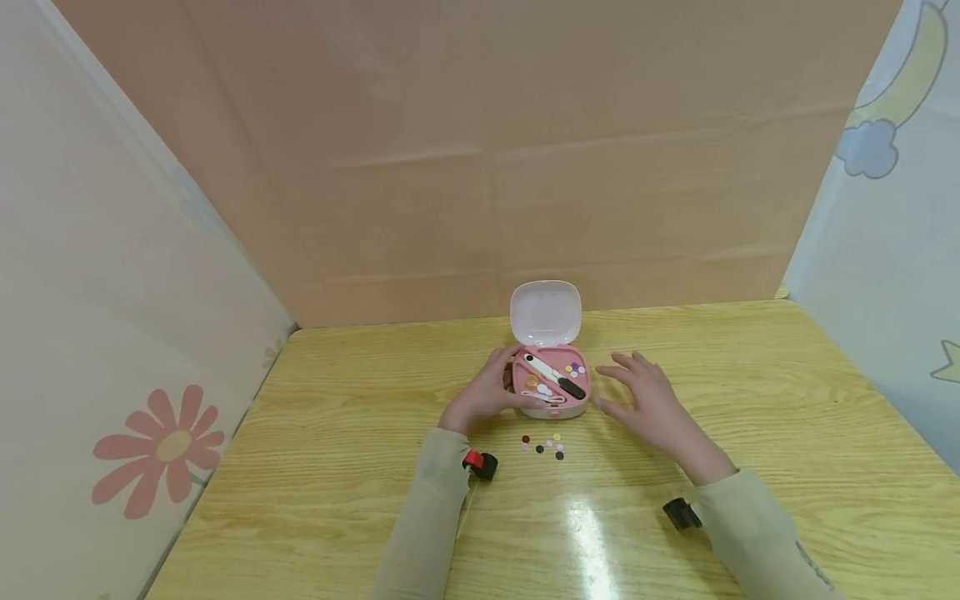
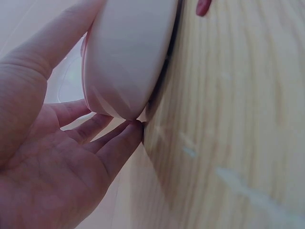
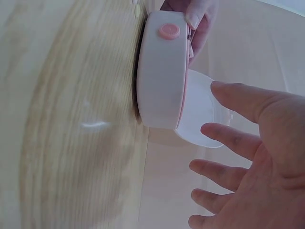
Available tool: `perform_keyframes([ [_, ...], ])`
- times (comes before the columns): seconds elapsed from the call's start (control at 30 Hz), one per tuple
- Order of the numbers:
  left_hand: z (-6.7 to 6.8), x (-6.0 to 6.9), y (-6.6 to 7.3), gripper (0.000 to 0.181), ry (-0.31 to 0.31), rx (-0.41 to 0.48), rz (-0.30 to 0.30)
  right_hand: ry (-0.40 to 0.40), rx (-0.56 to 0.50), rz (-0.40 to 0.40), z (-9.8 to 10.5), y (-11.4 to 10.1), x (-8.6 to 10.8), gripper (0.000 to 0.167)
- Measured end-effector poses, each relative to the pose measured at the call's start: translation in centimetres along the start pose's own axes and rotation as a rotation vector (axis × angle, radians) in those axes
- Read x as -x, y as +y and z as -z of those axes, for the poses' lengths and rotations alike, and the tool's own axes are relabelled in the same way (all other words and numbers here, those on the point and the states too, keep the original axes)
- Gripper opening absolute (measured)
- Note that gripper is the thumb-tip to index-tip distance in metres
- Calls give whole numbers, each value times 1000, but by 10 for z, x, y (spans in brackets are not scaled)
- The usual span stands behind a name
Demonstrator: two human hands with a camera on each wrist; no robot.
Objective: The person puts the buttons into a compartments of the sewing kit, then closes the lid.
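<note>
A small pink and white sewing box [image 1: 556, 412] stands on the table with its white lid [image 1: 546, 312] raised at the back. Inside lie a slim white tool with a black end [image 1: 555, 377], several buttons [image 1: 575, 367] and a thin pale item [image 1: 543, 398]. My left hand [image 1: 487, 390] holds the box by its left side, thumb at the front and fingers round behind; in the left wrist view those fingers [image 2: 119, 143] touch its wall. My right hand [image 1: 651, 404] hovers at the right of the box, apart from it, fingers spread and holding nothing.
Several loose buttons [image 1: 540, 449] lie on the wooden table [image 1: 345, 450] just in front of the box. A brown covering [image 1: 480, 167] rises behind the table's back edge. Patterned walls [image 1: 90, 333] flank both sides.
</note>
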State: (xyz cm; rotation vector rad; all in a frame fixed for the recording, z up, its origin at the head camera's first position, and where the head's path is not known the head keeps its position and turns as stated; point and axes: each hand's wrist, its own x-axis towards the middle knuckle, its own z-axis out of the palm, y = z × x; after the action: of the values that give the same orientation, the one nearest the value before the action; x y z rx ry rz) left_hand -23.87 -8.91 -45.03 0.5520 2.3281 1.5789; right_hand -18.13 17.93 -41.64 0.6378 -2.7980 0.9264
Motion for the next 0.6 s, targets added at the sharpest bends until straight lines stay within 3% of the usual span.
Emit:
perform_keyframes([
  [0.6, 0, 0, 0, 95, 7, -12, 13, 2, 19, 31, -6, -9, 13, 45],
])
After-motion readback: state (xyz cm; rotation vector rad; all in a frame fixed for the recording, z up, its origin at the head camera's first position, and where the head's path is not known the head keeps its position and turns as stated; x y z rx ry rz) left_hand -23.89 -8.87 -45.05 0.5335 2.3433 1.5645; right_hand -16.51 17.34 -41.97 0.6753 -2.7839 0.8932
